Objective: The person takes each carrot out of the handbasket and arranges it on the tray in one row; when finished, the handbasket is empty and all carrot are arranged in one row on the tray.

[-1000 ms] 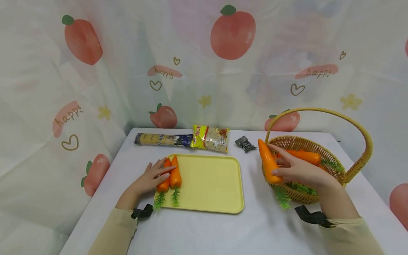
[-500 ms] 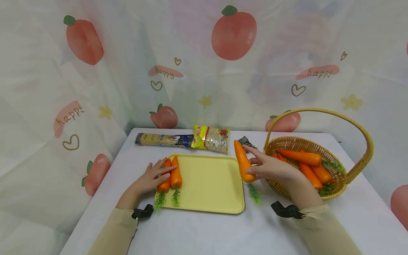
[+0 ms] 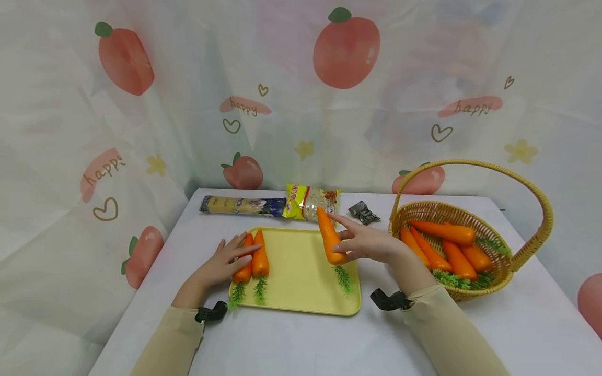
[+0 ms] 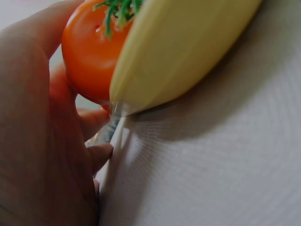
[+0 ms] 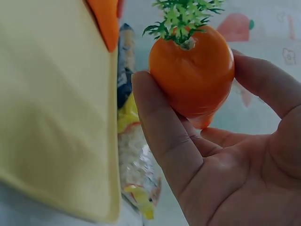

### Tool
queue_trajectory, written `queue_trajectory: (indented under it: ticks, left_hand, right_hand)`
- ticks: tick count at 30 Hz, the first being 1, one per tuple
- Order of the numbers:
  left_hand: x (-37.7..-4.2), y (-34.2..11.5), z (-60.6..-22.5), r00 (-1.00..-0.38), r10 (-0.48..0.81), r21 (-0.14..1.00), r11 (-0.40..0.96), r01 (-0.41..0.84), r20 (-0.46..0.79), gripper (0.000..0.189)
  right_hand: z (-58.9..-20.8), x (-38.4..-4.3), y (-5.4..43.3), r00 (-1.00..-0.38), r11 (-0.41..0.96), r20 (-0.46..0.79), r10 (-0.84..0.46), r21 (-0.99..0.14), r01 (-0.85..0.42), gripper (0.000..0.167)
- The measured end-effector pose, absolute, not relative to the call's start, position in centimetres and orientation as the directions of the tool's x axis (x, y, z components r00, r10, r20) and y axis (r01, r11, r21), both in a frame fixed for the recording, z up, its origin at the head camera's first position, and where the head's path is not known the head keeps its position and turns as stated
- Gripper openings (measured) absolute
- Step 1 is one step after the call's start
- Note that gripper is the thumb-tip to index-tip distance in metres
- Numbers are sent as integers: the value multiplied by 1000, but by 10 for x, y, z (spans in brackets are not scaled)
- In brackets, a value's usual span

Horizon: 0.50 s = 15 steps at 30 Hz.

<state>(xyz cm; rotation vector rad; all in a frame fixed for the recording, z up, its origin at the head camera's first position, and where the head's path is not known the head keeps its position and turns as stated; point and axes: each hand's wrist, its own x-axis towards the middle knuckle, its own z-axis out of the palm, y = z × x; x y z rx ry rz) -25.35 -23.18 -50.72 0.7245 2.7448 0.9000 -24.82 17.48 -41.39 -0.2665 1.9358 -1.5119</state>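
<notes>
"Where's the carrot you're minding?"

"I have the artificial carrot (image 3: 331, 241) above the right part of the yellow tray (image 3: 291, 293), held in the right hand (image 3: 369, 243). The grip is narrow: digits press opposite flanks toward the blunt end. On my right wrist feed it looks clear of the tray's surface."

"Which way does it run?"

"Its long axis points away from the person, tip toward the back and leaning a little left, green top (image 3: 343, 279) toward the person. I can't judge from here whether the tip is pitched up or down."

"And the left hand?"

"I see the left hand (image 3: 220, 265) at the tray's left edge, fingers loosely extended across the outer carrot (image 3: 242, 275) and the inner carrot (image 3: 259, 265). Those two lie side by side, tips away as well, leaves at the near rim. How hard it presses, I can't tell."

"So what would a move turn on?"

"The sideways gap, I'd say. The raised one is to the right of the inner carrot, well apart, with the axes nearly parallel, so I judge little turning is called for. The right hand is the nearer, already gripping it; the left is across the tray. More carrots (image 3: 458, 261) lie in the wicker basket (image 3: 420, 210), to the right of both hands."
</notes>
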Motion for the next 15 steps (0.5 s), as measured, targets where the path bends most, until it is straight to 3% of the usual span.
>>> queue_trajectory:
  ticks: [15]
  left_hand:
    - [-255, -232, -508, -867, 499, 586, 704, 400, -7, 46]
  right_hand:
    - [-442, -263, 117, -684, 321, -391, -616, -917, 235, 87]
